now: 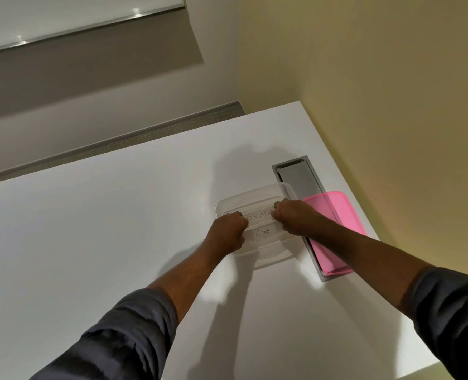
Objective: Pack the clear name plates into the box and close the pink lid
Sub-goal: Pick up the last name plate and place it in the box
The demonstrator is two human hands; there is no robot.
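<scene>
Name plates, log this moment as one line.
hands: left, right gripping plate | box: open | lid: beside box

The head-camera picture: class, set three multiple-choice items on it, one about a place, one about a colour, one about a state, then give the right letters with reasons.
1. Where does the lid lie?
A. right of the box
B. on the box
C. on the floor

2. What colour is the lid?
A. blue
B. pink
C. green

3. What are both hands doing?
A. resting flat on the table
B. holding a name plate over the box
C. pressing the lid shut

Answers: A, it lies beside the box, off it; B, plainly pink; B, left hand and right hand grip a name plate's ends.
</scene>
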